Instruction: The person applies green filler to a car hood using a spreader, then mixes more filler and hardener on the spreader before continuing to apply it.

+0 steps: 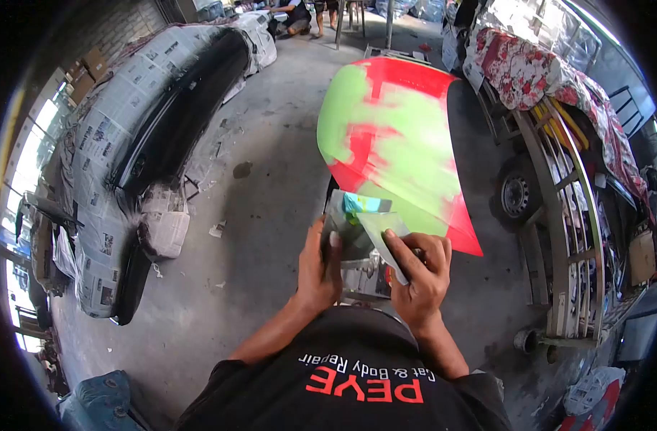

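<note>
Near the close end of the red-and-green car hood (407,144), the left hand (321,266) grips a flat board (340,228) — green smears on it — while the right hand's (423,271) fingers clamp 1 pale spreader (380,231) beside it. Right of the hood stands 1 wheel (516,194).

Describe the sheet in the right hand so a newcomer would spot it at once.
Find the big red and green panel. In front of its near end, the right hand pinches a thin, pale sheet. It is plain and lighter, unlike the darker holder in the left hand, which shows teal and yellow patches.
</note>
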The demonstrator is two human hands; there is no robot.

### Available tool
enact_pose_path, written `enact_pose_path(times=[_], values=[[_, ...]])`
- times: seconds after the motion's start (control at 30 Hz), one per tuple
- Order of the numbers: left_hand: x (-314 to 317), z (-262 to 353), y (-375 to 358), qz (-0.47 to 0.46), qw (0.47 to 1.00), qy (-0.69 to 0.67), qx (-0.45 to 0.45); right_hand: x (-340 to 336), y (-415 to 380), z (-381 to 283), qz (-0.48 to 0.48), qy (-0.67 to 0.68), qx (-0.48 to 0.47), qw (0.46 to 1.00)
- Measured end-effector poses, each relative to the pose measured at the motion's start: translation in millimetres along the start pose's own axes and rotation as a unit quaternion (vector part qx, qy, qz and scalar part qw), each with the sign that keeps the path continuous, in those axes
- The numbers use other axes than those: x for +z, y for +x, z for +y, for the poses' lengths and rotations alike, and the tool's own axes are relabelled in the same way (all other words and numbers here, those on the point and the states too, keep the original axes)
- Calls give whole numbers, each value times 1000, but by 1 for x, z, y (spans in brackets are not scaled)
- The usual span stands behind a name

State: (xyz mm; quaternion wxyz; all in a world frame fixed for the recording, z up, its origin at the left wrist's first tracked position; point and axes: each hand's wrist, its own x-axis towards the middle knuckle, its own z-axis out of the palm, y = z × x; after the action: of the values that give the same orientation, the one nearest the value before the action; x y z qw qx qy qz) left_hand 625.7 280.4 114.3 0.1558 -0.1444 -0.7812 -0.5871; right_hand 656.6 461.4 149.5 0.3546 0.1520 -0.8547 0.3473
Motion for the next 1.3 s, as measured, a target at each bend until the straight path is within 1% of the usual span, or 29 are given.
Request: enact_pose_path(times=[0.03,0.1,0.17,0.23,0.3,0.33,0.37,0.43,0.47,0.5,0.57,0.6,0.63,0.67,0.7,0.73,0.77,0.8,0.83,0.9,0.93,0.97,1.03,1.1,1.13,1.17,1.2,1.23,1.3], values=[[-2,5,-2,-16,999,48,9,3,0,-3,4,0,-5,1000],[3,8,-3,10,999,15,49,8,3,-6,-82,29,12,996],[2,4,0,0,1000,4,-14,4,4,11,-48,8,-22,999],[1,4,-1,-12,999,44,22,7,1,7,7,13,9,1000],[8,7,-3,37,996,40,71,10,3,-3,-67,39,-1,997],[6,2,-1,27,999,-10,40,8,6,-1,-79,35,-17,996],[5,0,1,31,999,-9,44,8,4,3,-77,36,-22,996],[3,-1,-2,9,999,22,28,11,-3,9,-8,60,34,998],[4,2,-8,12,997,66,36,16,-3,7,-1,44,6,999],[3,2,-8,15,997,66,35,14,2,-1,-50,53,4,997],[0,-1,-3,30,999,12,23,7,9,5,-96,25,-28,995],[-4,-1,-2,20,1000,13,-11,2,13,8,-68,22,-20,997],[-7,1,-2,23,1000,14,-11,-2,16,12,-41,20,-11,999],[-9,3,-4,24,999,-34,-27,-6,21,16,-5,25,-19,999],[-9,5,-5,26,995,-83,-43,-11,26,16,-4,31,-2,1000],[-9,7,-6,29,995,-82,-44,-9,31,22,4,105,-20,994],[-9,9,-6,12,972,-211,-103,-5,33,28,13,178,-36,983],[-8,11,-6,-5,928,-336,-159,-3,31,34,-22,269,-13,963],[-8,13,-6,-3,928,-336,-159,0,30,36,-23,270,-14,963],[-9,15,-6,-10,909,-376,-182,5,30,39,-108,306,-11,946],[-13,11,-6,-5,909,-376,-181,4,30,39,-115,276,8,954],[-19,4,-7,-14,927,-334,-168,3,31,39,-118,279,7,953],[-25,0,-5,-21,945,-288,-156,-3,32,45,-178,205,73,960],[-28,0,-4,-16,896,-408,-176,-9,32,53,-209,198,96,953],[-31,5,-1,-15,896,-407,-179,-12,33,53,-175,171,91,965],[-34,15,3,14,876,-442,-192,-13,32,52,-141,142,88,976],[-35,20,6,42,853,-476,-208,-11,28,54,-65,176,129,974],[-35,18,5,43,849,-477,-222,-1,15,58,61,366,219,903],[-33,8,8,71,929,-344,-114,0,14,40,165,537,269,782]])
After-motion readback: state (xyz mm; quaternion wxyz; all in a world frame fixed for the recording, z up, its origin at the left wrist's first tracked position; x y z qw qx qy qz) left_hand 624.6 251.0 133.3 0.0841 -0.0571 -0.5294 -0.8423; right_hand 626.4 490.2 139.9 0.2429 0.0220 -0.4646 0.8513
